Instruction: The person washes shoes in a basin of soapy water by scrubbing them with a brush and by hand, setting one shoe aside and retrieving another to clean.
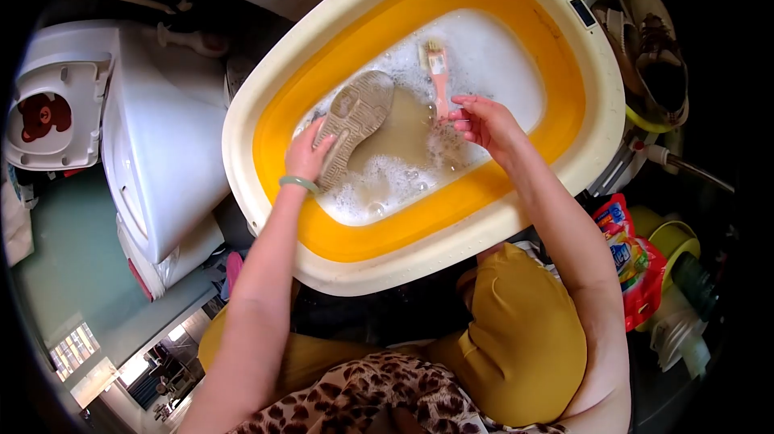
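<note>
My left hand (307,152) is closed around the edge of a shoe (355,115), whose grey-brown patterned sole faces up. The shoe rests tilted in murky, foamy water inside a cream and orange wash tub (419,252). A pink scrub brush (439,83) floats or lies in the suds, its bristle end pointing away from me. Just right of its handle is my right hand (488,123), fingers loosely curled and thumb apart, with nothing visible between them. Whether a fingertip touches the handle I cannot tell. A pale green bangle circles my left wrist.
White foam (500,71) covers the tub's far right part. Left of the tub stands a white toilet (165,135). At the right are a pair of shoes (657,55) in a yellow-green basin, a metal rod (700,169) and a red detergent pouch (633,264).
</note>
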A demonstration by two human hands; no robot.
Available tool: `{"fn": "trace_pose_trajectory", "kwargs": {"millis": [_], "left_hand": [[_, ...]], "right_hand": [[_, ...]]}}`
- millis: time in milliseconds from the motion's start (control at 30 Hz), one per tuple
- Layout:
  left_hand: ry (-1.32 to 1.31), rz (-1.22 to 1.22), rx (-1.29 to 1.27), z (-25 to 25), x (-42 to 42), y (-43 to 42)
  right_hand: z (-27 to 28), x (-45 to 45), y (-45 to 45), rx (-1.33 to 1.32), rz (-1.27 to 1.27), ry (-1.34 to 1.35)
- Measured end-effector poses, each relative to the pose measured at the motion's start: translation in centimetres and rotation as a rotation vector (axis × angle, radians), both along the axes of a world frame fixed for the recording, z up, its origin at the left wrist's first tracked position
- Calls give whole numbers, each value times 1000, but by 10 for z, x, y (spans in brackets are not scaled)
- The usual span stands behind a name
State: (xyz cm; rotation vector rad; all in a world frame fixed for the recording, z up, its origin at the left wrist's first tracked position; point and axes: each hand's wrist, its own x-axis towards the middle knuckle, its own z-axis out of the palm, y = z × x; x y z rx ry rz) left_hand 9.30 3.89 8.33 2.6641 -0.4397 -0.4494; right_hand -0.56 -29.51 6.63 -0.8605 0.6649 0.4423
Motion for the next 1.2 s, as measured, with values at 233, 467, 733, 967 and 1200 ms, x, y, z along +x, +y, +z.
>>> {"fn": "trace_pose_trajectory", "kwargs": {"millis": [233, 467, 733, 967, 1200], "left_hand": [[506, 16, -302, -14, 62, 20], [557, -23, -108, 8, 38, -1], [784, 87, -519, -16, -10, -12], [126, -74, 293, 51, 2, -56], [222, -163, 365, 15, 32, -22]], "right_hand": [[-6, 6, 32, -47, 295, 72], [-31, 21, 134, 29, 357, 139], [-3, -19, 129, 229, 175, 193], [23, 19, 120, 150, 291, -52], [5, 13, 55, 32, 105, -1]]}}
